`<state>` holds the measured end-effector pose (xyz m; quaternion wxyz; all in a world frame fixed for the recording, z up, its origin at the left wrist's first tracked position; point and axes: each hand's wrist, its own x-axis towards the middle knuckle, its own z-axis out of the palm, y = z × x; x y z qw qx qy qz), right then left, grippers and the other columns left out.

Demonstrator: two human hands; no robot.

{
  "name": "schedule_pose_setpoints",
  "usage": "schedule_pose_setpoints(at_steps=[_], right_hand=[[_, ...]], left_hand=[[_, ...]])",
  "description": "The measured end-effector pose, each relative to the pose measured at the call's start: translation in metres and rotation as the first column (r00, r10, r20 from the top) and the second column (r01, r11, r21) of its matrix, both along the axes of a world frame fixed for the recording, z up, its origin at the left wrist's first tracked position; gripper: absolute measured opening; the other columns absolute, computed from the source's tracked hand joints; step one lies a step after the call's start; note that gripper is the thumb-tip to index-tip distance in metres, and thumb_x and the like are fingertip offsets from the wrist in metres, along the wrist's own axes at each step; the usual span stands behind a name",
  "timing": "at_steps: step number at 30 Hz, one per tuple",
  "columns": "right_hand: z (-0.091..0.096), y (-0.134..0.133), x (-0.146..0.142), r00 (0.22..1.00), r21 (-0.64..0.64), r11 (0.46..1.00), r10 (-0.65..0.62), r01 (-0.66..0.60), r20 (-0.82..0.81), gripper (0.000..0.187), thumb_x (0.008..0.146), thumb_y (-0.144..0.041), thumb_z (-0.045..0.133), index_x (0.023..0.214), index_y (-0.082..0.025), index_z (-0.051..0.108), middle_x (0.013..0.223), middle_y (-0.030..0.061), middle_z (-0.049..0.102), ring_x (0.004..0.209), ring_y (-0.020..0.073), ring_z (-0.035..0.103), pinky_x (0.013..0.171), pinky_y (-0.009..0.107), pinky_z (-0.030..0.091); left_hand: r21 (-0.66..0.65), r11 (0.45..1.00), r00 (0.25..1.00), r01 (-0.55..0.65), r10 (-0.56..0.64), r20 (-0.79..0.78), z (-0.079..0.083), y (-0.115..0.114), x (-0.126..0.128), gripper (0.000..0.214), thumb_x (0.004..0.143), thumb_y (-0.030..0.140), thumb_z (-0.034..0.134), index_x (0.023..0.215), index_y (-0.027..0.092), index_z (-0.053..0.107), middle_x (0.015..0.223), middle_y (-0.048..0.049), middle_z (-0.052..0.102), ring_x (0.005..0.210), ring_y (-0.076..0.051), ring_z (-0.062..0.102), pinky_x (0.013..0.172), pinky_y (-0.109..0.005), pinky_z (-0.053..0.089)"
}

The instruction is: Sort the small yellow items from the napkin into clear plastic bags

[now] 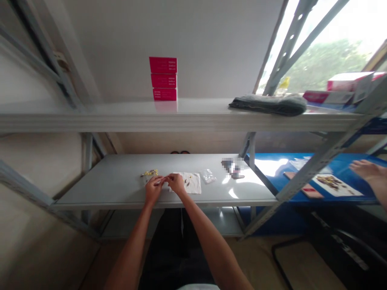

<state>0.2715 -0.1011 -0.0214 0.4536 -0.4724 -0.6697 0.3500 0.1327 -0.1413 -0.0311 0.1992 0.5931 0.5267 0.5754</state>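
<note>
My left hand and my right hand meet fingertip to fingertip above the grey lower shelf. The fingers of both are pinched together, and whatever lies between them is too small to make out. Just behind my left hand is a small heap of yellow and dark pieces. A white paper sheet lies partly beneath my right hand, with a few small dark and yellow bits on it. Right of the sheet rests a clear plastic bag.
Three red boxes are stacked on the upper shelf, with a folded grey cloth farther right. At right, a co-worker's hand hovers by a blue table bearing a paper with dark pieces. A metal upright stands between.
</note>
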Motion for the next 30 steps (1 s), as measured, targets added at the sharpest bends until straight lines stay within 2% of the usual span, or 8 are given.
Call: schedule_pose_setpoints(at_steps=[3,6,10,16,21,25,30], right_hand=[[-0.013,-0.010,0.005,0.990,0.031,0.996,-0.077,0.082,-0.117,0.024,0.088,-0.035,0.061,0.077,-0.018,0.074,0.064,0.0023,0.071,0.055,0.0144,0.061,0.057,0.023,0.045],[-0.019,-0.015,0.008,0.980,0.051,0.995,-0.076,0.087,-0.182,0.031,0.089,-0.043,0.060,0.077,-0.018,0.071,0.066,0.0032,0.070,0.056,0.0146,0.059,0.058,0.024,0.046],[-0.019,-0.016,0.009,0.994,0.104,0.992,-0.059,0.069,-0.093,0.031,0.091,-0.044,0.059,0.077,-0.019,0.070,0.069,0.0029,0.070,0.062,0.0151,0.059,0.063,0.024,0.046],[-0.018,-0.016,0.008,1.000,0.196,0.981,0.002,-0.005,0.014,0.032,0.095,-0.031,0.051,0.068,-0.020,0.064,0.064,0.0006,0.065,0.062,0.0141,0.057,0.066,0.022,0.042],[-0.017,-0.018,0.004,0.997,0.271,0.962,0.007,-0.026,0.072,0.031,0.096,-0.029,0.049,0.069,-0.020,0.062,0.071,0.0025,0.066,0.067,0.0147,0.058,0.070,0.023,0.041],[-0.014,-0.022,0.002,0.992,0.283,0.959,-0.023,-0.013,0.123,0.032,0.096,-0.029,0.051,0.066,-0.020,0.059,0.067,0.0019,0.064,0.062,0.0142,0.054,0.066,0.023,0.039],[-0.013,-0.025,0.001,0.985,0.281,0.960,-0.042,-0.007,0.169,0.025,0.088,-0.023,0.054,0.063,-0.021,0.054,0.063,0.0001,0.059,0.060,0.0136,0.051,0.065,0.024,0.039]], left_hand=[[-0.027,1.000,1.000,0.014,-0.014,-0.003,-0.002,0.001,-0.002,0.035,0.079,0.054,0.073,0.092,0.022,0.080,0.105,-0.0103,0.075,0.097,-0.026,0.071,0.073,-0.035,0.060],[-0.056,0.998,0.999,0.041,-0.041,0.013,-0.004,0.001,-0.002,0.036,0.076,0.053,0.075,0.092,0.021,0.080,0.100,-0.0102,0.076,0.092,-0.025,0.071,0.076,-0.035,0.059],[-0.105,0.988,0.993,0.115,-0.112,0.027,-0.004,0.001,-0.003,0.037,0.071,0.054,0.078,0.085,0.020,0.080,0.091,-0.0089,0.078,0.081,-0.024,0.071,0.075,-0.036,0.058],[-0.144,0.979,0.988,0.148,-0.140,0.063,-0.005,0.001,-0.007,0.032,0.075,0.051,0.076,0.082,0.020,0.080,0.088,-0.0077,0.079,0.084,-0.025,0.072,0.078,-0.035,0.057],[-0.188,0.980,0.995,0.068,-0.052,0.088,-0.008,0.003,-0.008,0.030,0.075,0.047,0.073,0.080,0.018,0.078,0.077,-0.0070,0.076,0.071,-0.023,0.070,0.067,-0.033,0.055],[-0.197,0.980,0.991,-0.004,0.030,0.128,-0.011,0.005,-0.007,0.031,0.072,0.048,0.072,0.078,0.018,0.075,0.070,-0.0059,0.074,0.062,-0.021,0.069,0.059,-0.031,0.054],[-0.181,0.973,0.973,-0.143,0.172,0.156,-0.012,0.004,-0.010,0.038,0.077,0.053,0.066,0.087,0.017,0.071,0.063,-0.0025,0.068,0.047,-0.016,0.061,0.049,-0.027,0.050]])
